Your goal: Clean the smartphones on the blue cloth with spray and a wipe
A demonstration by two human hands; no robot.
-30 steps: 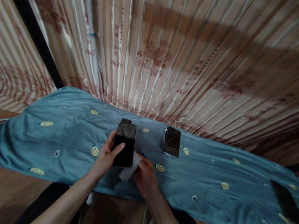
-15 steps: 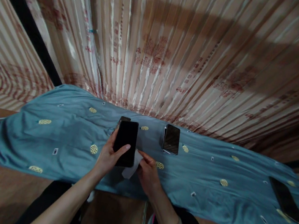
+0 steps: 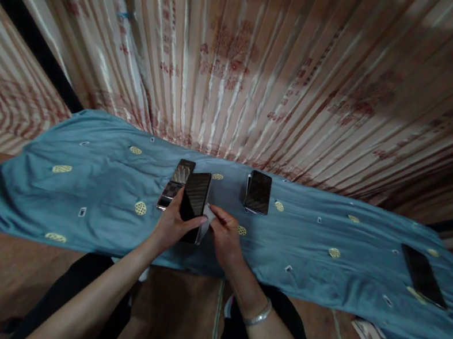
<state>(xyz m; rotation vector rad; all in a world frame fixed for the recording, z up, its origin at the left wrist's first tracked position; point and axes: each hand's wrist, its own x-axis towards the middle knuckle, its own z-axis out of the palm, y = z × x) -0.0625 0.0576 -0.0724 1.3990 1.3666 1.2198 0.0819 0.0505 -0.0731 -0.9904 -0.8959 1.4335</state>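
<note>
We hold the black phone (image 3: 193, 204) in our left hand (image 3: 172, 227), fingers wrapped tight around its edges, just above the near edge of the blue cloth (image 3: 73, 195). Our right hand (image 3: 225, 238) pinches a small white wipe (image 3: 208, 219) against the phone's right side. A second ago the wipe hung lower and showed more; now it is tucked close. Behind the held phone, a second phone (image 3: 175, 184) now shows plainly. Farther right lies a third phone (image 3: 258, 191), and far right a dark phone (image 3: 422, 274).
</note>
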